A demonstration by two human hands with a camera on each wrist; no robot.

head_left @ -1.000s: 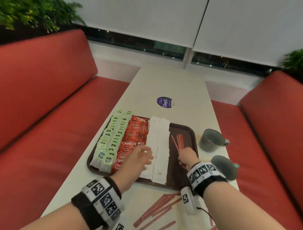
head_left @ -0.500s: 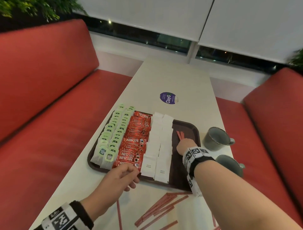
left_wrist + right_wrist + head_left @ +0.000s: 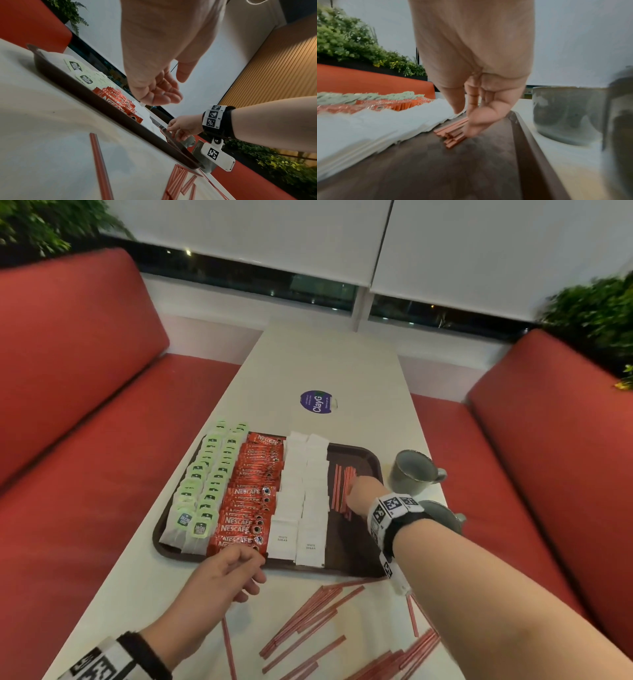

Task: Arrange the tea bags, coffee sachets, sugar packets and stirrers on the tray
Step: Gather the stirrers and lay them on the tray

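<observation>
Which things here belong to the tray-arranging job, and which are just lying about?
Belong to the job:
tray
tea bags
coffee sachets
sugar packets
stirrers on the tray
loose stirrers on the table

Just lying about:
two grey cups
purple round sticker
red benches
plants

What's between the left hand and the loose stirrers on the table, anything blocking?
Nothing visible. The left hand hovers empty above the bare table at the tray's near edge; the loose stirrers lie flat just toward the person's right. The right hand is away, on the stirrers already in the tray.
</observation>
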